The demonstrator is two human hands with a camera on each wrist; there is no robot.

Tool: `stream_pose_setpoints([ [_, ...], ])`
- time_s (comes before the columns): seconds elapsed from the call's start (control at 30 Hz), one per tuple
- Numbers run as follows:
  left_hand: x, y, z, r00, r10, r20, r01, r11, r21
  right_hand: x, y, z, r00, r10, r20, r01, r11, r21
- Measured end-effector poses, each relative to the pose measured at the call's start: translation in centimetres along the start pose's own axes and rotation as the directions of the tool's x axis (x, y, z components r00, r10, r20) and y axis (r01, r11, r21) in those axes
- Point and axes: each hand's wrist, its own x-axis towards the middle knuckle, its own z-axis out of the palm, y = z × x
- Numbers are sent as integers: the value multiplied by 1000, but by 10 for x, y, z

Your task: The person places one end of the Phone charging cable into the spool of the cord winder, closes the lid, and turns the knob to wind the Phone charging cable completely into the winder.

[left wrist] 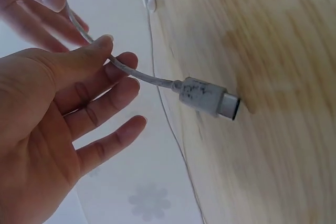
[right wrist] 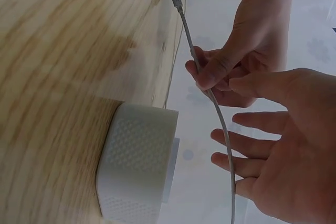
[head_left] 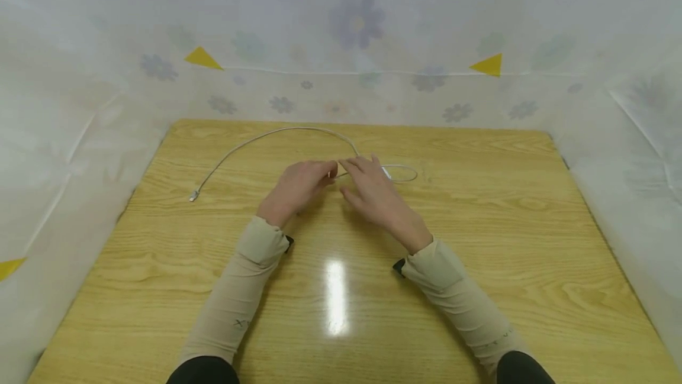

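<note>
My left hand (head_left: 300, 187) pinches a thin white charging cable (left wrist: 152, 80) between thumb and forefinger, a little behind its USB-C plug (left wrist: 206, 98). The plug points away from the hand, close to the wooden tabletop. My right hand (head_left: 377, 197) is just to the right, its fingers spread and fairly straight. In the right wrist view the cable runs past these fingertips; whether they touch it I cannot tell. Beside the right hand sits a white block with textured sides (right wrist: 136, 161), mostly hidden by that hand in the head view.
The cable curves across the back of the wooden table (head_left: 479, 206) to another plug (head_left: 194, 196) at the left. A small cable loop (head_left: 415, 173) lies right of the hands. White flowered sheeting (head_left: 319, 35) with yellow triangles surrounds the table's back and sides.
</note>
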Motion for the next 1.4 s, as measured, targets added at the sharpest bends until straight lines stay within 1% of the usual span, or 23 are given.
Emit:
stream_pose_setpoints([
  [0.1, 1, 2, 0, 1000, 14, 1, -14, 1000, -26, -1, 2, -2, 1000, 29, -6, -29, 1000, 1],
  [0.27, 2, 5, 0, 1000, 23, 19, -22, 998, -59, -1, 8, -3, 999, 36, -19, -36, 999, -19],
  [0.4, 1, 6, 1, 999, 18, 42, -15, 997, -81, -1, 12, -2, 998, 60, 0, -60, 998, 0],
  [0.6, 1, 9, 3, 998, 44, 41, -39, 992, -117, -2, 18, -5, 995, 98, 27, -99, 994, 55],
  [0.7, 2, 12, 4, 998, 47, 51, -41, 992, -122, -2, 21, -8, 993, 108, 44, -110, 992, 66],
  [0.83, 3, 13, 5, 997, 37, 64, -29, 993, -117, -2, 27, -14, 989, 134, 62, -139, 987, 80],
  [0.97, 3, 11, 5, 998, 25, 61, -19, 994, -103, -4, 32, -20, 981, 175, 80, -184, 976, 114],
  [1.07, 2, 9, 4, 998, 24, 59, -17, 994, -112, -6, 34, -24, 975, 201, 96, -212, 969, 126],
  [1.23, 3, 6, 4, 998, 9, 68, 3, 986, -167, -9, 35, -30, 966, 235, 107, -248, 960, 130],
  [1.33, 4, 5, 4, 998, -9, 67, 23, 977, -211, -11, 36, -33, 964, 243, 112, -256, 958, 131],
  [1.4, 4, 6, 4, 998, -18, 65, 32, 975, -220, -12, 38, -33, 963, 244, 115, -258, 958, 128],
])
